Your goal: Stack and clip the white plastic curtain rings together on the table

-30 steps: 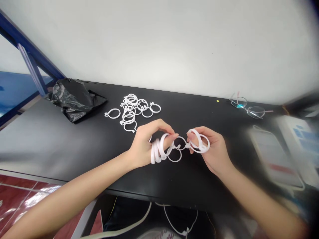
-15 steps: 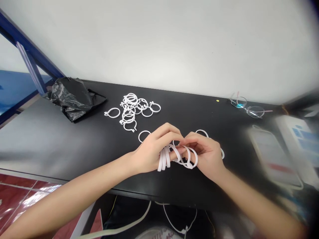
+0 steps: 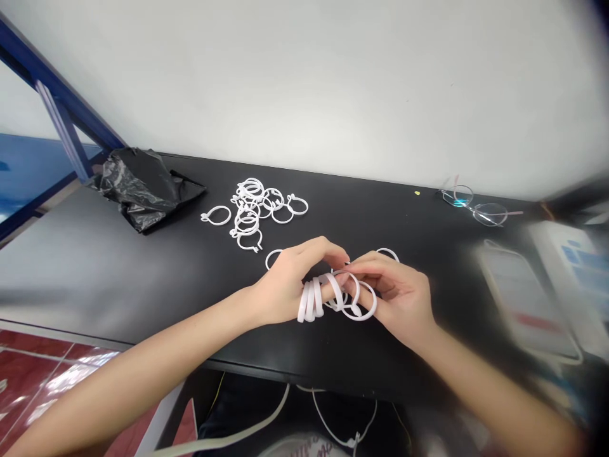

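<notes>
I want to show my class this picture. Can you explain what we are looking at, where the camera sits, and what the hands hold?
The camera is worn on a person's head and looks down at their own bare hands over a black table. The left hand has several white plastic rings slipped over its fingers. The right hand meets it and pinches another ring between them. Farther back lies a pile of loose rings, a crumpled black bag to the left, and glasses to the right. The blurred things at the right edge cannot be told.
</notes>
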Available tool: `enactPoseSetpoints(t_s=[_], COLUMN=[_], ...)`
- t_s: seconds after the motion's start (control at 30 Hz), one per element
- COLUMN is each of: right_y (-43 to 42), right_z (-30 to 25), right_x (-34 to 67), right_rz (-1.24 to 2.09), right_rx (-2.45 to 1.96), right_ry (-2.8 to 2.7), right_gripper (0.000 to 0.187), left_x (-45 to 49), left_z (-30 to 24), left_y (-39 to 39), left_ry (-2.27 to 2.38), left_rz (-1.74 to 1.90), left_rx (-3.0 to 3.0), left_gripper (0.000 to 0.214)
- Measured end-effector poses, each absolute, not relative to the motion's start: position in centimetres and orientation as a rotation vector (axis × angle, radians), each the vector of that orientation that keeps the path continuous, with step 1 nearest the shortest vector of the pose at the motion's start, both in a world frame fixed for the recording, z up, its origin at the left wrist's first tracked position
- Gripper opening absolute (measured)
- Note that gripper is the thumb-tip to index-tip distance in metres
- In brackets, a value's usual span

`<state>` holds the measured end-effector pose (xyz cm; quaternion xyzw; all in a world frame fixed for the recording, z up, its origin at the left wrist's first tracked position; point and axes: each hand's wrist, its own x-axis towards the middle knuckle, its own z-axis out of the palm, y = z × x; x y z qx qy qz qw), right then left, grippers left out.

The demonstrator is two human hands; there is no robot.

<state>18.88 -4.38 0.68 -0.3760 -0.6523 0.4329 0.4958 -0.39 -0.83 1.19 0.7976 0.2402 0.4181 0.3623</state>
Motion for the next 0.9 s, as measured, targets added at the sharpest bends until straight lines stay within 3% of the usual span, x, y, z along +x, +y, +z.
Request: enactPoseSetpoints(t_s=[0.57,0.73,0.9], right_y=[-4.8,-4.3,-3.2], right_z=[1.7,2.7,2.5], right_x=[18.6,18.7,16.7], right_rz=[1.002,0.971,0.709], right_rx=[-0.794,-0.798,-0.78], right_ry=[-1.554,-1.615,-2.332], right_gripper=[0.03,0.025,0.025], left_x=[-0.7,-1.9,-3.9], left_z=[0.5,1.9,3.4], left_y=[-0.5,0.8,2.6], left_ry=[0.613,0.668,0.687], left_rz=[1.094,1.257,1.427], left_rx=[2.034,2.1,1.955], left_gripper=[0.02,0.012,0.012])
